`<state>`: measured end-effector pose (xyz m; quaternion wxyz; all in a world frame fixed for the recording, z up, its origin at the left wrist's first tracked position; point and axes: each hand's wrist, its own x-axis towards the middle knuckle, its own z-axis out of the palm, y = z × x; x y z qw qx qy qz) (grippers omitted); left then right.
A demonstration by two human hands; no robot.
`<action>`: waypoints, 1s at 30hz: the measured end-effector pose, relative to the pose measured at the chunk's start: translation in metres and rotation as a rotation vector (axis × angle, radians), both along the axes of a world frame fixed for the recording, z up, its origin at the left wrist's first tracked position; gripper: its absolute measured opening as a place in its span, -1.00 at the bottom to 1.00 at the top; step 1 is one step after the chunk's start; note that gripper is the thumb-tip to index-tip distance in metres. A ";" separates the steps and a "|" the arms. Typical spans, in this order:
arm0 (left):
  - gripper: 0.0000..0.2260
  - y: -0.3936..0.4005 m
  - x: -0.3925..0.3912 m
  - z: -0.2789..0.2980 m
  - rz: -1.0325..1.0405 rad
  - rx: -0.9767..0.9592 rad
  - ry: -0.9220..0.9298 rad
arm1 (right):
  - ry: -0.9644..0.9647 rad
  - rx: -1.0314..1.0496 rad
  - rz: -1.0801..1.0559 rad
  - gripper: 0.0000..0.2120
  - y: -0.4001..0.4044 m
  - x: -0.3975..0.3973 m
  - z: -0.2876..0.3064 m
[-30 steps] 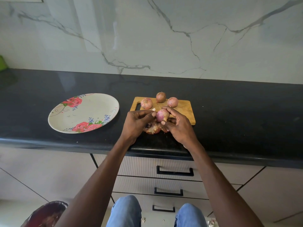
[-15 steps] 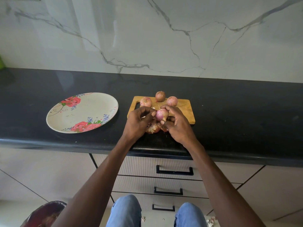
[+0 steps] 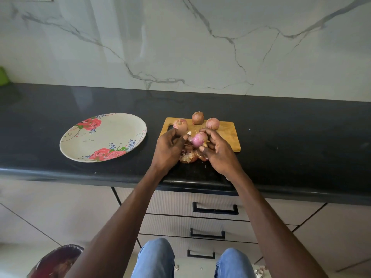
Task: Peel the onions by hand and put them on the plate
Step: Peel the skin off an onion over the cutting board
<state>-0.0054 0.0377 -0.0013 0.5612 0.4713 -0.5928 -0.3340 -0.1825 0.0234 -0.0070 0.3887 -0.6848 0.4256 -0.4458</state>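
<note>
My right hand (image 3: 217, 152) holds a partly peeled purple onion (image 3: 199, 139) between curled fingers and thumb, just above the near edge of the wooden cutting board (image 3: 227, 135). My left hand (image 3: 168, 149) is right beside it, its thumb and fingers curled at a bit of skin on the onion's left side. Three unpeeled onions sit at the board's far edge: one on the left (image 3: 180, 125), one in the middle (image 3: 198, 117), one on the right (image 3: 212, 123). A floral plate (image 3: 100, 137), with nothing on it, lies to the left.
Loose onion skins (image 3: 188, 156) lie on the black counter (image 3: 291, 141) under my hands. A marble wall rises behind. Drawers (image 3: 214, 209) are below the counter edge, my knees in jeans beneath. A green object (image 3: 3, 76) shows at the far left.
My hands have drawn slightly apart around the onion, the left one shifting left. The onion has turned a little in my right hand and shows more purple flesh.
</note>
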 end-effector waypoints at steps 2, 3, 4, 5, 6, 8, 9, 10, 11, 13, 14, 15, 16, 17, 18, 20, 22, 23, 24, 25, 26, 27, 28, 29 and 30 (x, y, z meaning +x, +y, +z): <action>-0.87 -0.001 0.000 0.000 -0.001 0.011 0.011 | 0.003 0.009 -0.003 -0.53 -0.001 -0.001 -0.001; -0.87 -0.002 0.000 0.000 0.002 0.019 0.020 | 0.006 0.010 -0.006 -0.53 -0.001 -0.001 -0.001; -0.87 -0.002 0.000 0.000 0.004 0.027 0.036 | 0.007 0.012 -0.009 -0.54 -0.001 -0.001 -0.001; -0.85 -0.002 0.000 0.001 -0.001 0.036 0.066 | 0.002 0.016 -0.013 -0.54 -0.001 0.000 -0.001; -0.84 -0.001 0.000 0.002 -0.015 0.048 0.105 | -0.011 0.023 -0.017 -0.53 -0.002 0.000 -0.001; -0.82 0.000 0.000 0.002 -0.041 0.063 0.146 | -0.039 0.030 -0.017 -0.53 -0.001 0.000 0.000; -0.81 0.000 0.000 0.002 -0.046 0.066 0.136 | -0.051 0.029 -0.012 -0.55 -0.001 0.000 0.001; -0.82 0.000 0.000 0.002 -0.047 0.069 0.120 | -0.061 0.028 -0.005 -0.57 0.000 0.000 0.002; -0.84 0.000 0.000 0.001 -0.050 0.070 0.109 | -0.069 0.027 0.002 -0.59 0.001 0.000 0.003; -0.87 0.000 0.001 0.000 -0.057 0.064 0.102 | -0.082 0.030 0.011 -0.61 0.001 0.000 0.002; -0.84 0.001 0.001 0.000 -0.054 0.057 0.095 | -0.082 0.033 0.012 -0.61 0.001 0.000 0.002; -0.81 0.001 0.002 0.000 -0.054 0.046 0.088 | -0.079 0.033 0.010 -0.60 0.001 0.000 0.001; -0.80 0.001 0.002 0.001 -0.061 0.036 0.085 | -0.073 0.029 0.006 -0.60 0.001 0.000 0.001; -0.79 0.002 0.002 0.001 -0.077 0.026 0.084 | -0.069 0.023 0.002 -0.59 0.000 0.000 0.001; -0.79 0.003 0.002 0.002 -0.096 0.017 0.071 | -0.064 0.020 -0.002 -0.59 0.000 -0.001 0.001; -0.80 0.004 0.002 0.003 -0.133 -0.002 0.002 | -0.063 0.022 0.004 -0.60 0.000 -0.001 0.001; -0.82 0.005 0.003 0.003 -0.151 -0.012 -0.046 | -0.067 0.024 0.005 -0.61 0.001 -0.002 0.002; -0.82 0.006 0.003 0.003 -0.154 -0.009 -0.044 | -0.072 0.021 -0.002 -0.60 0.001 -0.002 0.002; -0.83 0.005 0.003 0.003 -0.152 -0.004 -0.035 | -0.080 0.018 -0.008 -0.59 0.002 -0.002 0.003; -0.84 0.005 0.003 0.003 -0.150 -0.003 -0.025 | -0.090 0.016 -0.008 -0.59 0.003 -0.003 0.003; -0.84 0.005 0.003 0.003 -0.141 -0.005 -0.019 | -0.101 0.015 -0.002 -0.59 0.003 -0.003 0.004; -0.84 0.005 0.003 0.003 -0.130 -0.014 -0.011 | -0.113 0.014 0.004 -0.59 0.004 -0.003 0.005; -0.85 0.005 0.003 0.003 -0.114 -0.027 -0.005 | -0.124 0.013 0.010 -0.59 0.004 -0.003 0.006; -0.85 0.004 0.003 0.003 -0.098 -0.043 -0.003 | -0.130 0.010 0.014 -0.58 0.004 -0.003 0.006; -0.85 0.004 0.004 0.002 -0.081 -0.058 -0.012 | -0.131 0.009 0.019 -0.57 0.003 -0.003 0.006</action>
